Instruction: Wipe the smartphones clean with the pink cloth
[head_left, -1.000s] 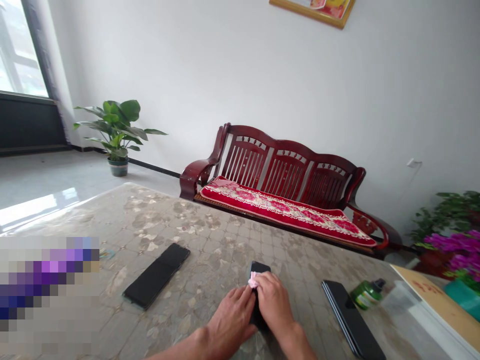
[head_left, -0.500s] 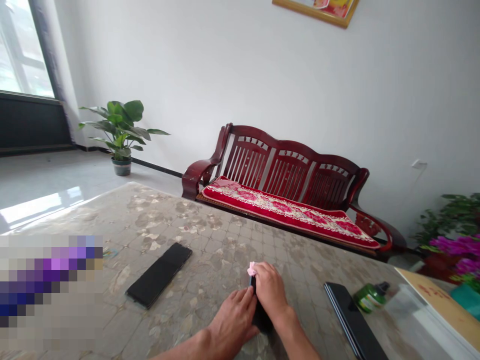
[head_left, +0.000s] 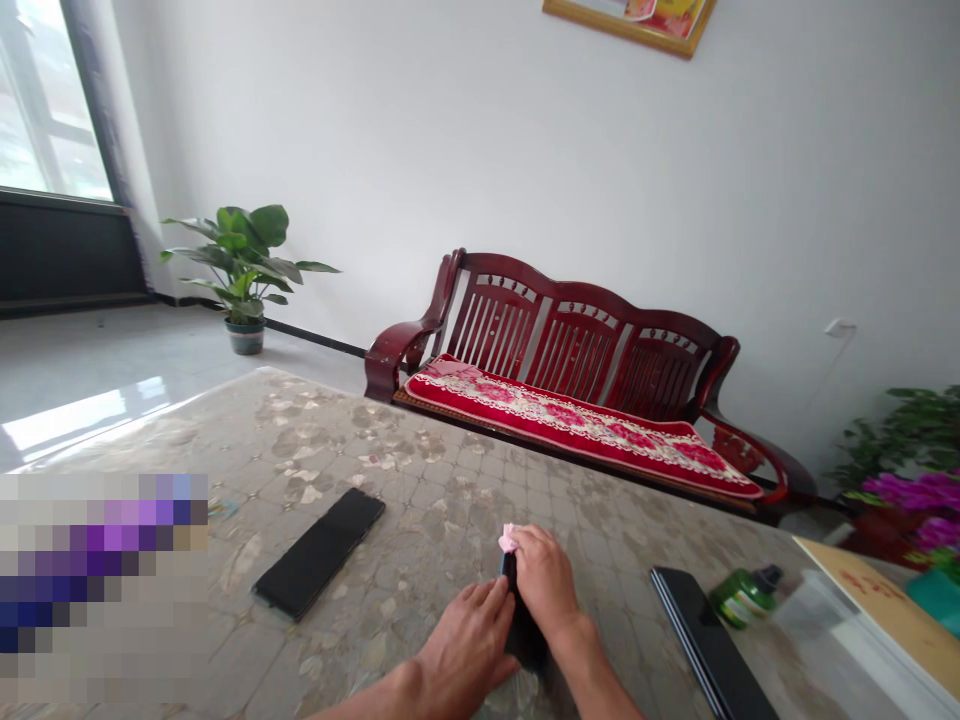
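Note:
A black phone (head_left: 523, 632) lies on the table (head_left: 420, 500) between my hands, mostly covered by them. My right hand (head_left: 544, 585) presses a small pink cloth (head_left: 508, 540) onto the phone's far end, fingers closed on the cloth. My left hand (head_left: 465, 645) rests flat against the phone's left edge and steadies it. A second black phone (head_left: 320, 551) lies apart to the left. A third dark phone (head_left: 709, 645) lies to the right.
A green bottle (head_left: 739, 597) lies on its side beside the right phone, next to a clear box (head_left: 814, 610) and a board (head_left: 877, 600). A blurred patch covers the table's left. Behind stand a red wooden bench (head_left: 577, 380) and potted plants (head_left: 240, 265).
My right hand with the pink cloth slid from the phone's middle to its far end, covering the tip that showed before. The left hand stayed in place.

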